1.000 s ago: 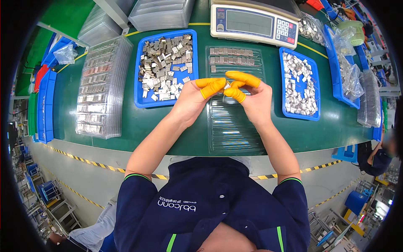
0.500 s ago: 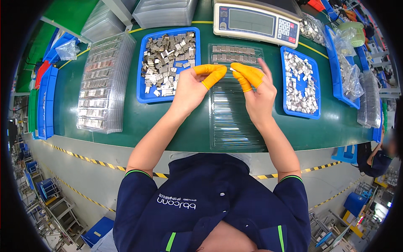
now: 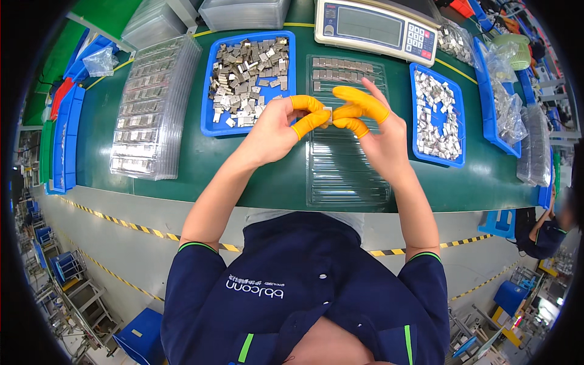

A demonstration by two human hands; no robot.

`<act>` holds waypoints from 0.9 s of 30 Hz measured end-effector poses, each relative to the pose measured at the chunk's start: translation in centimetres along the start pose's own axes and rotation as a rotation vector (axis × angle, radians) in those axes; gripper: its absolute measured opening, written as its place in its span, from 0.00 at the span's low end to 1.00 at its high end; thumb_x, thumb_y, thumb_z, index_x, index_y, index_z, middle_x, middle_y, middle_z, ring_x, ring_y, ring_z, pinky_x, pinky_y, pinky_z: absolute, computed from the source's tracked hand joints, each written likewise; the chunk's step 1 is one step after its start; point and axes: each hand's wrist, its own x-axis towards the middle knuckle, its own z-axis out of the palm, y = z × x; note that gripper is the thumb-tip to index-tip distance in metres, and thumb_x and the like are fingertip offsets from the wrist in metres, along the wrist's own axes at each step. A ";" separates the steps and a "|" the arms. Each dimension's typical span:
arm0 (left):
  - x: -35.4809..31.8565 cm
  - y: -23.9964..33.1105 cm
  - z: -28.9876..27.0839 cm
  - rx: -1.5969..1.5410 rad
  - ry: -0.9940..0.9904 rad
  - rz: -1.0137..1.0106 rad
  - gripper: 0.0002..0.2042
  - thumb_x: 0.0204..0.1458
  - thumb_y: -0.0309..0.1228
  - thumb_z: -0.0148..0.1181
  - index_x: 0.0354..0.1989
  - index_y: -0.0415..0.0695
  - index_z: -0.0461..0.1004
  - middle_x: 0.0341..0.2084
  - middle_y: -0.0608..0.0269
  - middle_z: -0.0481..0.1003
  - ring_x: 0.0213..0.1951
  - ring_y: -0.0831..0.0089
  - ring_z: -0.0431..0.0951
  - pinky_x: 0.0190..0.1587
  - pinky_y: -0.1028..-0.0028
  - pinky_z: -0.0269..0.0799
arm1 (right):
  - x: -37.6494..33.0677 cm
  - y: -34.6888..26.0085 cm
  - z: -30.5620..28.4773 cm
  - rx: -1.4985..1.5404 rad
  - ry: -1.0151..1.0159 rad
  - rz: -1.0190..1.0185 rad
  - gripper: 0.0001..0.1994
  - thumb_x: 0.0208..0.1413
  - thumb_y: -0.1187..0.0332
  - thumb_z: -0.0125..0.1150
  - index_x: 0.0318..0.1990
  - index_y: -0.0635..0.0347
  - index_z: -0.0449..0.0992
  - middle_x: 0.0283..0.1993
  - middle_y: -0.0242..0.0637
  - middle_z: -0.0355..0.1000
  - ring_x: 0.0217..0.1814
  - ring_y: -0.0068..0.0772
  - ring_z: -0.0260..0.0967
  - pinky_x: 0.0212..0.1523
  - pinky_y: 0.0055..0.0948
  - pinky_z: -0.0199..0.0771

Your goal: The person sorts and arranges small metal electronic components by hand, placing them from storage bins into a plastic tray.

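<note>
Yellow finger cots cover fingers on both my hands. My left hand (image 3: 275, 131) pinches a small silvery metal piece (image 3: 329, 114) between thumb and fingertip. From the other side, my right hand (image 3: 384, 137) has its covered fingertips closed on the same piece, with one bare finger raised. Both hands are over a clear ribbed plastic tray (image 3: 347, 176). Short rows of metal pieces (image 3: 344, 64) fill its far end, and a single piece (image 3: 317, 86) lies just nearer. Fingers hide much of the held piece.
Left of the tray, a blue bin (image 3: 207, 115) holds loose metal pieces. A smaller blue bin (image 3: 439, 160) at right holds white-and-silver pieces. Behind stands a weighing scale (image 3: 371, 27). Stacked clear trays (image 3: 152, 115) with pieces stand at far left. A person (image 3: 544, 228) sits at far right.
My fingertips have come slightly nearer to me and left, still together at the small piece. My right hand's covered fingers have shifted their hold. The whole view has moved a little.
</note>
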 end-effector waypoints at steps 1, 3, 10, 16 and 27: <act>-0.2 0.1 -0.1 -0.053 -0.034 0.006 0.08 0.52 0.27 0.55 0.36 0.34 0.73 0.30 0.62 0.75 0.35 0.78 0.72 0.44 0.78 0.66 | -0.2 0.4 -0.1 0.171 -0.050 0.163 0.17 0.43 0.81 0.58 0.43 0.59 0.74 0.33 0.36 0.74 0.48 0.39 0.69 0.62 0.37 0.55; -0.2 0.0 -0.1 -0.108 -0.066 0.012 0.08 0.52 0.27 0.55 0.36 0.34 0.73 0.29 0.62 0.75 0.35 0.78 0.72 0.44 0.78 0.66 | 0.2 0.6 0.1 0.238 -0.041 0.180 0.16 0.43 0.81 0.58 0.43 0.59 0.73 0.33 0.35 0.75 0.48 0.38 0.69 0.63 0.37 0.53; 0.6 -0.8 -1.0 0.108 0.129 0.025 0.09 0.54 0.27 0.53 0.38 0.34 0.72 0.30 0.63 0.74 0.36 0.78 0.73 0.44 0.80 0.66 | 1.5 0.2 0.7 -0.028 0.121 0.099 0.11 0.42 0.74 0.63 0.37 0.57 0.75 0.45 0.35 0.69 0.51 0.40 0.63 0.62 0.41 0.53; 0.3 -0.8 -1.1 0.000 0.131 0.004 0.10 0.55 0.29 0.52 0.39 0.34 0.72 0.31 0.64 0.74 0.36 0.80 0.72 0.43 0.81 0.66 | 1.6 0.6 1.9 -0.296 0.047 -0.129 0.09 0.39 0.72 0.64 0.32 0.55 0.76 0.47 0.34 0.67 0.54 0.41 0.60 0.62 0.51 0.45; 0.1 -1.0 -6.5 0.842 0.599 0.111 0.09 0.45 0.27 0.60 0.35 0.40 0.77 0.33 0.53 0.76 0.37 0.64 0.74 0.42 0.73 0.67 | 2.0 6.7 3.5 -0.577 -0.079 0.014 0.07 0.40 0.75 0.62 0.31 0.59 0.78 0.47 0.37 0.67 0.60 0.40 0.54 0.65 0.46 0.41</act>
